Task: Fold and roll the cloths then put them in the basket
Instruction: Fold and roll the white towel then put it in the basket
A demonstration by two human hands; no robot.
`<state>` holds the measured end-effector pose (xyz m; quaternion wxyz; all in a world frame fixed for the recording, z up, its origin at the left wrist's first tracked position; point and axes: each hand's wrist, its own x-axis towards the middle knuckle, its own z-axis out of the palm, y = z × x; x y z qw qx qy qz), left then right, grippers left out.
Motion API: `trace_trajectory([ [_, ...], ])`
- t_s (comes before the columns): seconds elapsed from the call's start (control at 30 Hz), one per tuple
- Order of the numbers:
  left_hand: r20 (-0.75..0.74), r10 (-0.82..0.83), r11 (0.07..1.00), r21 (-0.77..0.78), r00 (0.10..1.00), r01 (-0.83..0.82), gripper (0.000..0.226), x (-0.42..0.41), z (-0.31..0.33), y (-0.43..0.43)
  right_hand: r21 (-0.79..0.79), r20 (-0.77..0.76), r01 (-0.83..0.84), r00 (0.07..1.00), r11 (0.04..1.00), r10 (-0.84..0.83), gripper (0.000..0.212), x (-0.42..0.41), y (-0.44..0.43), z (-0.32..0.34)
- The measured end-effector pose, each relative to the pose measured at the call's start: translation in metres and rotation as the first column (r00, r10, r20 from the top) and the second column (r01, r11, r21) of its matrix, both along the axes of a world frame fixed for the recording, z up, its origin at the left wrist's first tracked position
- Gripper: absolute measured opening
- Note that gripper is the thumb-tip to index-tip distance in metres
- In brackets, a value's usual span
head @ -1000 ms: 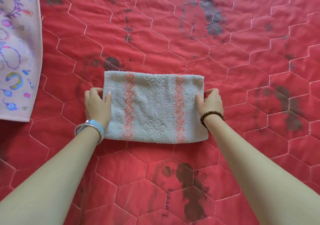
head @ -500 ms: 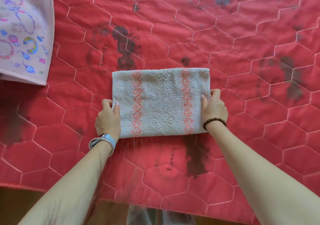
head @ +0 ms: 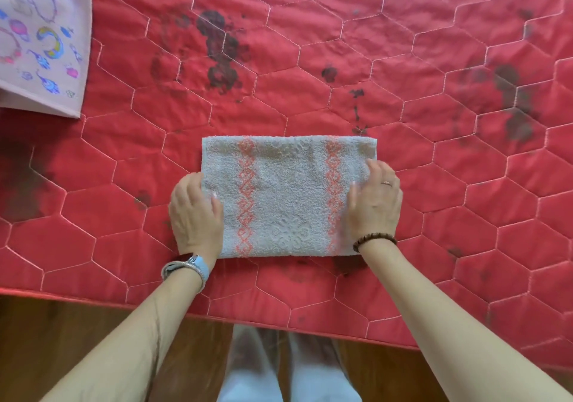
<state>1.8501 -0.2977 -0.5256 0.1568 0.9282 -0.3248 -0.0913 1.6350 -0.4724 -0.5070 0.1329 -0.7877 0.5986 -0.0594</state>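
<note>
A pale grey towel (head: 288, 197) with two orange patterned stripes lies folded into a flat rectangle on the red quilted mat. My left hand (head: 195, 215) rests on its left edge, thumb on top of the cloth. My right hand (head: 375, 203) lies flat over the right edge, fingers spread on the fabric. Both hands press down on the towel rather than lift it. No basket is in view.
The red quilted mat (head: 403, 91) with dark stains fills most of the view; its front edge (head: 93, 301) runs above a brown wooden floor (head: 62, 339). A pink printed cloth (head: 40, 38) lies at the top left. My legs in light trousers (head: 288, 367) show below.
The towel sits nearer the mat's front edge and the view has tilted down, showing floor and legs. My hands have shifted from gripping the side edges to lying on top of the cloth.
</note>
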Motion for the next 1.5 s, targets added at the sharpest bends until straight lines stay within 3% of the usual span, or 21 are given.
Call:
trace_trajectory([
  [0.13,0.039,-0.438,0.899,0.012,0.898,0.438,0.055,-0.017,-0.004,-0.035,-0.081,0.07,-0.37,0.924,0.926,0.375,0.052,0.033,0.006,-0.013],
  [0.23,0.048,-0.601,0.797,0.096,0.797,0.596,0.056,-0.031,-0.012,-0.063,-0.041,-0.01,-0.563,0.826,0.826,0.563,0.053,0.054,0.017,-0.029],
  [0.43,0.027,-0.61,0.768,0.27,0.792,0.581,0.065,-0.021,-0.034,-0.079,0.08,-0.141,-0.57,0.806,0.818,0.575,0.062,0.061,0.011,-0.048],
  [0.87,0.008,-0.439,0.868,0.262,0.898,0.422,0.073,0.042,-0.03,-0.05,0.121,-0.209,-0.306,0.922,0.944,0.326,0.071,0.002,-0.048,-0.043],
  [1.03,-0.032,-0.568,0.812,0.142,0.822,0.567,0.07,-0.018,-0.015,-0.046,0.102,-0.108,-0.482,0.864,0.87,0.492,0.064,0.018,-0.001,-0.033],
  [1.17,-0.04,-0.65,0.74,0.193,0.759,0.644,0.066,-0.058,-0.028,-0.03,0.105,-0.026,-0.576,0.813,0.811,0.581,0.064,0.028,0.048,-0.041],
  [1.33,0.0,-0.587,0.786,0.237,0.809,0.571,0.071,-0.049,-0.032,-0.007,0.135,-0.072,-0.523,0.842,0.842,0.535,0.068,0.014,0.055,-0.046],
  [1.5,-0.026,-0.483,0.848,0.235,0.875,0.475,0.07,-0.012,-0.033,0.015,0.19,-0.178,-0.346,0.908,0.919,0.379,0.072,-0.023,0.039,-0.044],
])
